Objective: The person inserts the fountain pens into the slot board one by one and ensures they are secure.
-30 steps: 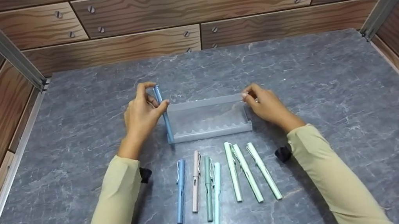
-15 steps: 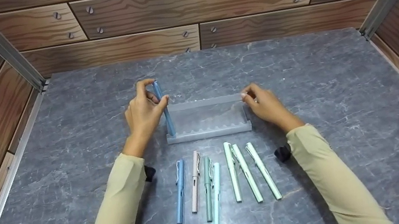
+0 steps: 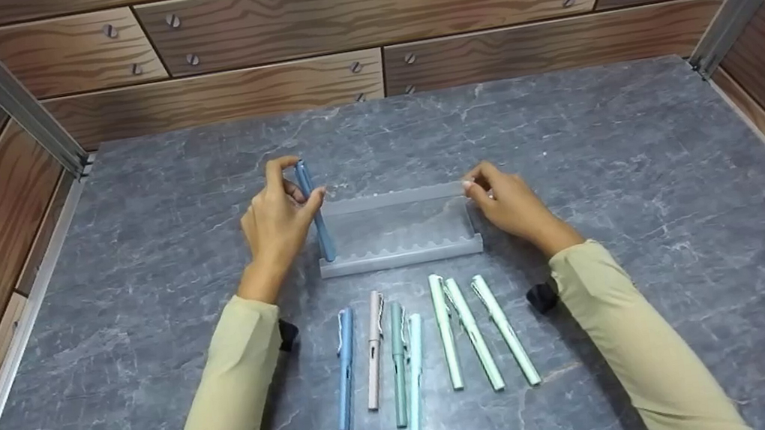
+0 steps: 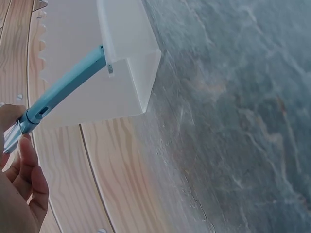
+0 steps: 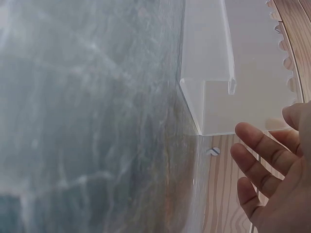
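My left hand (image 3: 275,220) pinches a blue capped pen (image 3: 323,235) near its upper end, at the left end of a clear frosted pen rack (image 3: 400,257). The pen leans slightly, its lower end down behind the rack's front ledge. In the left wrist view, the pen's (image 4: 68,87) tip meets the ledge, and its cap sits between thumb and fingers. At the rack's upper right corner, my right hand (image 3: 509,197) grips the edge between thumb and index finger. The right wrist view shows the other fingers (image 5: 262,150) loosely bent beside the rack's side.
In front of the rack lie a blue pen (image 3: 346,372), a pinkish pen (image 3: 374,353), a dark green pen (image 3: 399,372) and an aqua pen (image 3: 416,384). Three pale green pens (image 3: 475,338) lie further right. Wood-patterned walls (image 3: 367,8) enclose the grey marbled table (image 3: 135,282).
The blue pen's lower end has moved from in front of the ledge to behind it. My left hand rose slightly, then came down a little. My right hand stays at the rack's corner.
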Demonstrator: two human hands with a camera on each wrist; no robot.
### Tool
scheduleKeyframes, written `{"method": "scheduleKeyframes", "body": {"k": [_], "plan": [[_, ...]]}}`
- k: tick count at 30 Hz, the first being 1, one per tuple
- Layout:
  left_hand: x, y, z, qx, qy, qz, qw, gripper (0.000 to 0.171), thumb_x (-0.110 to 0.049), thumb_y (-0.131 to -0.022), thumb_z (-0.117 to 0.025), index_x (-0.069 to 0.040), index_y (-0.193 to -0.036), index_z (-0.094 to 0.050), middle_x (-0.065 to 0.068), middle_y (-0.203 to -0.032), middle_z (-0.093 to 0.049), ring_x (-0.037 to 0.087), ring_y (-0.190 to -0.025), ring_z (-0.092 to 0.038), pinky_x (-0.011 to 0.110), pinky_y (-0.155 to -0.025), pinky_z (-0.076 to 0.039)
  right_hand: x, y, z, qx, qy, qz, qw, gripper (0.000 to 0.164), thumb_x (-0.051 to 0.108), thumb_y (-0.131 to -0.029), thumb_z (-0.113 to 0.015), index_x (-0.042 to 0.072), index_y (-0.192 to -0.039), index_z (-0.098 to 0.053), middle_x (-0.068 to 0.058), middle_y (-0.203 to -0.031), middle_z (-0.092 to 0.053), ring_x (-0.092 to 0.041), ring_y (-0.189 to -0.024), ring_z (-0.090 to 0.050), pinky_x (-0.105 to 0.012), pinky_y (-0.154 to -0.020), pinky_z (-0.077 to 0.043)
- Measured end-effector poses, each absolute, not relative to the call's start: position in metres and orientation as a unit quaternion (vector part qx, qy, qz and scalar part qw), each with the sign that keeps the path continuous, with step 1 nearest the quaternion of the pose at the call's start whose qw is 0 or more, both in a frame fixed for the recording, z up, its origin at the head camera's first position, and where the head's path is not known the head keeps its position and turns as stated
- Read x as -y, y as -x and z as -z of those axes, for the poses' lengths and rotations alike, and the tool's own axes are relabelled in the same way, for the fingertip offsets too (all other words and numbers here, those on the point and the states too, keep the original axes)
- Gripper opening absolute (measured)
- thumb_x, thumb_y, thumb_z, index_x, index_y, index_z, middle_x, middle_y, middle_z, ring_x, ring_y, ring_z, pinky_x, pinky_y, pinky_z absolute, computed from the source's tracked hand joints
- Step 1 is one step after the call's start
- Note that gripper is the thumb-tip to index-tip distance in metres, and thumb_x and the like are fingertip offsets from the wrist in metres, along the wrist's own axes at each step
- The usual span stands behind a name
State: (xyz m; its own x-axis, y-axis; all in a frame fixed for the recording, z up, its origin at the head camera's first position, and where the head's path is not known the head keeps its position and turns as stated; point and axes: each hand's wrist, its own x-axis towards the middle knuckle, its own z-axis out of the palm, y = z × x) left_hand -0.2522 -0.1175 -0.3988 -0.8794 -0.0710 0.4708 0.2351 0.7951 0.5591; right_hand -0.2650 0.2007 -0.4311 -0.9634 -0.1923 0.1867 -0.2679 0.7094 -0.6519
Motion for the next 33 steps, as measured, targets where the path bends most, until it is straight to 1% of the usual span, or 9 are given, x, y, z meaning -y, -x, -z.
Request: {"method": "scheduleKeyframes", "body": {"k": [5,11,16,23,28,33], "plan": [[0.1175,0.2519,0.401,0.917,0.048,0.311,0.245,0.047,-0.032,-0.084,-0.074,-0.016,-0.124,-0.053,0.001,-0.074,-0.067,0.018,-0.056,-0.056,0.027,-0.049,-0.032,-0.2012,0.2645,0.4306,0.922,-0.128,-0.363,0.051,0.02,0.017,-0.101,-0.048,0.0,-0.107,-0.056,-0.018,-0.099,-0.068,-0.032,-0.092,-0.062,-0.047,-0.086,-0.048],[0.1185,0.2518,0.404,0.921,0.047,0.303,0.241,0.048,-0.033,-0.085,-0.074,-0.016,-0.125,-0.053,0.001,-0.075,-0.066,0.017,-0.054,-0.052,0.026,-0.048,-0.03,-0.2007,0.2637,0.4301,0.922,-0.129,-0.361,0.049,0.02,0.017,-0.101,-0.048,0.0,-0.107,-0.055,-0.018,-0.098,-0.068,-0.032,-0.091,-0.062,-0.046,-0.085,-0.048],[0.1172,0.251,0.4046,0.924,0.051,0.298,0.234,0.048,-0.032,-0.085,-0.074,-0.016,-0.125,-0.053,0.001,-0.073,-0.065,0.016,-0.052,-0.05,0.027,-0.047,-0.03,-0.202,0.2636,0.4298,0.922,-0.13,-0.361,0.051,0.02,0.018,-0.101,-0.048,0.0,-0.108,-0.055,-0.018,-0.099,-0.068,-0.032,-0.091,-0.062,-0.045,-0.085,-0.048],[0.1147,0.2502,0.4057,0.93,0.051,0.29,0.219,0.048,-0.032,-0.083,-0.075,-0.017,-0.123,-0.053,0.0,-0.071,-0.065,0.015,-0.052,-0.051,0.027,-0.047,-0.032,-0.2014,0.2643,0.4303,0.922,-0.129,-0.361,0.057,0.019,0.017,-0.101,-0.049,0.001,-0.106,-0.056,-0.017,-0.097,-0.068,-0.029,-0.089,-0.062,-0.043,-0.083,-0.047],[0.1142,0.2483,0.4085,0.933,0.059,0.285,0.212,0.048,-0.031,-0.084,-0.074,-0.017,-0.124,-0.053,-0.001,-0.07,-0.063,0.014,-0.05,-0.048,0.026,-0.045,-0.03,-0.2013,0.2647,0.4311,0.922,-0.126,-0.362,0.055,0.019,0.017,-0.101,-0.049,0.0,-0.106,-0.056,-0.017,-0.098,-0.068,-0.03,-0.089,-0.062,-0.043,-0.082,-0.047],[0.1142,0.2471,0.4088,0.933,0.056,0.286,0.21,0.047,-0.033,-0.085,-0.074,-0.018,-0.124,-0.053,-0.001,-0.07,-0.063,0.014,-0.051,-0.048,0.026,-0.046,-0.03,-0.2013,0.2646,0.431,0.921,-0.124,-0.365,0.053,0.019,0.017,-0.101,-0.049,0.0,-0.106,-0.055,-0.018,-0.098,-0.068,-0.031,-0.089,-0.062,-0.044,-0.083,-0.048]]}}
